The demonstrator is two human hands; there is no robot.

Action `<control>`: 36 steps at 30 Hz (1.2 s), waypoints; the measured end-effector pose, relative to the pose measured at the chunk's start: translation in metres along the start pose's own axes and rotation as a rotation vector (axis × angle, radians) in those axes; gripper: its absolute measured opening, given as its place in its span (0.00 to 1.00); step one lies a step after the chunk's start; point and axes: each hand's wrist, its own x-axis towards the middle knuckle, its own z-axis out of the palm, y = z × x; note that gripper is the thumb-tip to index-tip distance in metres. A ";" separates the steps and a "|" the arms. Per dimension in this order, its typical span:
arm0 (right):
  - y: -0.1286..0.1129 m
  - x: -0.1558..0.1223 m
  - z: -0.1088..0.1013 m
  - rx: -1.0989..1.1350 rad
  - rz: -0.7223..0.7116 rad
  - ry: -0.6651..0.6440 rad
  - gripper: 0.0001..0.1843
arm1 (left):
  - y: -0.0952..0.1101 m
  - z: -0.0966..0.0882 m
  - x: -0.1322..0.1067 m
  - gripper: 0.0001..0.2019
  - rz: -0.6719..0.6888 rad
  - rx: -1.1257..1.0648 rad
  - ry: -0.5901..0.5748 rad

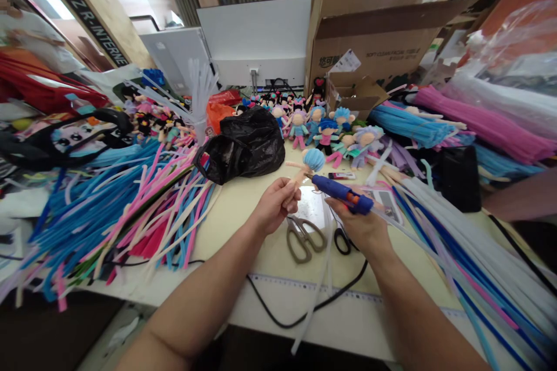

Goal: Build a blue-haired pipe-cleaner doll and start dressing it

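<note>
Head view; I place items from the scissors point(304, 237) on the bench point(243, 208). Left hand point(276, 204), just beyond-left: pinches the blue-haired doll point(310, 161). Right hand point(363, 226), just right: wrapped round the blue glue gun point(342, 192), nozzle at the doll. I'd judge: hold the doll steady, fingertips clear of the nozzle.
</note>
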 end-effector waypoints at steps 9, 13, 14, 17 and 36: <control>-0.006 -0.003 0.003 -0.010 -0.016 -0.061 0.23 | 0.000 -0.001 0.001 0.15 0.016 -0.016 0.006; -0.008 -0.003 0.003 -0.014 -0.036 -0.055 0.22 | 0.001 -0.001 0.001 0.15 0.012 -0.021 0.002; -0.007 -0.003 0.004 -0.016 -0.035 -0.053 0.21 | 0.001 -0.001 0.001 0.15 0.010 -0.022 0.001; -0.003 -0.002 0.003 -0.010 -0.018 -0.048 0.21 | 0.001 -0.001 0.001 0.15 0.003 -0.015 0.006; -0.002 0.001 -0.004 0.090 0.026 -0.038 0.14 | 0.001 -0.003 0.002 0.17 -0.036 0.091 0.075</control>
